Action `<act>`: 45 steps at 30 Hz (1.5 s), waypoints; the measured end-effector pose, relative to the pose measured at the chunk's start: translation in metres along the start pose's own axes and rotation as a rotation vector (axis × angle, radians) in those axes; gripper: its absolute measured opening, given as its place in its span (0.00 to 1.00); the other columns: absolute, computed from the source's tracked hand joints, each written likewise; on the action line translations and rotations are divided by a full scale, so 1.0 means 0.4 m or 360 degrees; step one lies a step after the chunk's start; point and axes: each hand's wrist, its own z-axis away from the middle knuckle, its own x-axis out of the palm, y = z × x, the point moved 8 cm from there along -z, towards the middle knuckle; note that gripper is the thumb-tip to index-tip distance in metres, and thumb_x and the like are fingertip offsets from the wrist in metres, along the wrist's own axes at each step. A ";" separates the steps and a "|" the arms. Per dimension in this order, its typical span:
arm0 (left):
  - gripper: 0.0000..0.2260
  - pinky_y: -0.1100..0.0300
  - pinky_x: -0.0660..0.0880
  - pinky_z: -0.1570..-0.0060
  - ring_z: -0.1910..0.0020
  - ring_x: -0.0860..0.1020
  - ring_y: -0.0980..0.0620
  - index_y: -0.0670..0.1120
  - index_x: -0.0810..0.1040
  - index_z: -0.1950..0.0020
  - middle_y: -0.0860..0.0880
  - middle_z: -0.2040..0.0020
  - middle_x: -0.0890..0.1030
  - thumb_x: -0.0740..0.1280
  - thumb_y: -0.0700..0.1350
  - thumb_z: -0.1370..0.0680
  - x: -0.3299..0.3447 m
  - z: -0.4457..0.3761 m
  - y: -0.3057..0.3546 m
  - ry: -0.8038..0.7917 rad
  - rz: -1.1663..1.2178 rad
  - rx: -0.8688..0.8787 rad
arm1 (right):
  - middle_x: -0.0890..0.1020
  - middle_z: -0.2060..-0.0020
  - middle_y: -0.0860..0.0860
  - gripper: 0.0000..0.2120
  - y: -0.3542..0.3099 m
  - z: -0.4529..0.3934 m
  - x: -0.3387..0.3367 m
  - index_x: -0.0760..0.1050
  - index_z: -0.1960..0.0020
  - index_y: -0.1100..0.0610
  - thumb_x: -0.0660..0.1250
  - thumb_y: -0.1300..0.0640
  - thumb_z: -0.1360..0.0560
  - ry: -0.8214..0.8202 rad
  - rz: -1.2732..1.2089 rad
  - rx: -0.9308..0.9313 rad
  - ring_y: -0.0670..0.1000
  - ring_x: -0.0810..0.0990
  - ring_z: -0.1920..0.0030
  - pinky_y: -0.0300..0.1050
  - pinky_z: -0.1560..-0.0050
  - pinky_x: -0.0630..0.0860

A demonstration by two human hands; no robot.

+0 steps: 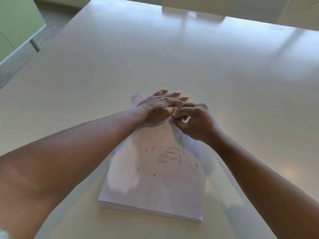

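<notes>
The stack (155, 183) of paper lies on the table (155, 57) right in front of the person, its top sheet (151, 163) marked with pen ticks and scribble. The left hand (161, 106) lies flat on the far end, fingers straight, pressing the pile down. The right hand (195, 121) touches it from the side, fingers curled and pinching a bit of white paper. It looks like the top sheet's far right edge, though the fingers hide most of it. So the pinched spot is at the stack's far end, with the rest of the sheet stretching back toward the person between the forearms. To do this well, I'd press firmly with the flat hand so the lower sheets cannot slide, pinch one sheet only, and lift slowly so it peels off without creasing. A chair (195, 7) stands at the table's far side.
</notes>
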 end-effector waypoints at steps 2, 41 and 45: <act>0.22 0.73 0.33 0.28 0.28 0.45 0.78 0.61 0.65 0.20 0.70 0.24 0.57 0.50 0.49 0.14 -0.005 0.003 0.002 -0.0011 0.0044 -0.0037 | 0.84 0.66 0.50 0.04 -0.016 0.000 0.018 0.84 0.64 0.60 0.77 0.67 0.34 -0.0082 -0.0041 -0.0031 0.41 0.77 0.67 0.40 0.62 0.78; 0.19 0.54 0.42 0.19 0.19 0.50 0.63 0.66 0.65 0.22 0.64 0.19 0.57 0.53 0.54 0.13 0.003 -0.002 0.015 0.0013 -0.0184 0.0090 | 0.83 0.67 0.47 0.07 -0.022 0.010 -0.020 0.84 0.65 0.56 0.76 0.67 0.35 -0.0565 -0.0024 -0.0106 0.44 0.77 0.69 0.45 0.65 0.77; 0.19 0.54 0.43 0.19 0.19 0.51 0.63 0.67 0.66 0.23 0.64 0.19 0.58 0.54 0.53 0.13 -0.002 0.000 0.016 0.0016 -0.0160 0.0087 | 0.83 0.66 0.46 0.05 -0.062 0.066 0.009 0.84 0.63 0.55 0.74 0.65 0.35 -0.1029 -0.0118 -0.0082 0.47 0.80 0.67 0.46 0.64 0.78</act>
